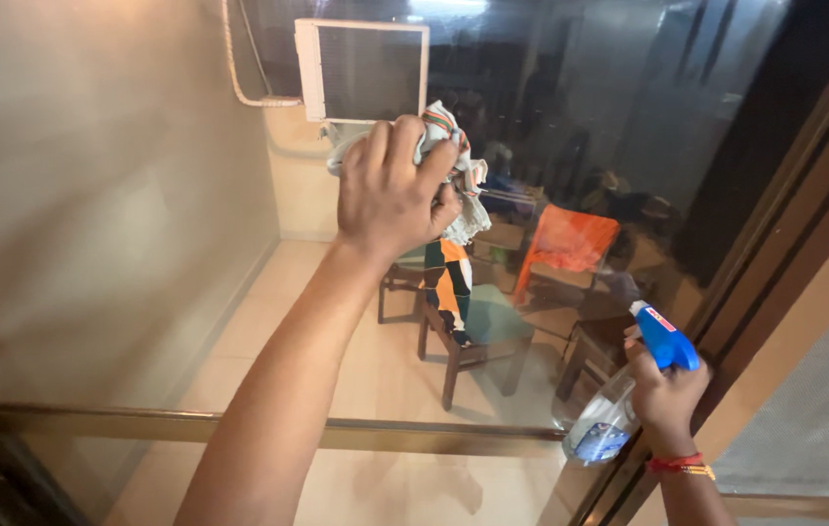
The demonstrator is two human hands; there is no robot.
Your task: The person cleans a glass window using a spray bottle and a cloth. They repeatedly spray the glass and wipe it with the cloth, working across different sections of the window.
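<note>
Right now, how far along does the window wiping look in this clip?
Done: cannot tell; no wet streaks or sprayed patches show on the glass pane. In hand: the left hand presses a bunched cloth against the upper pane, while the right hand has its grip on a spray bottle with a blue trigger head, held low near the brown frame. Left: how much of the pane remains cannot be judged.
</note>
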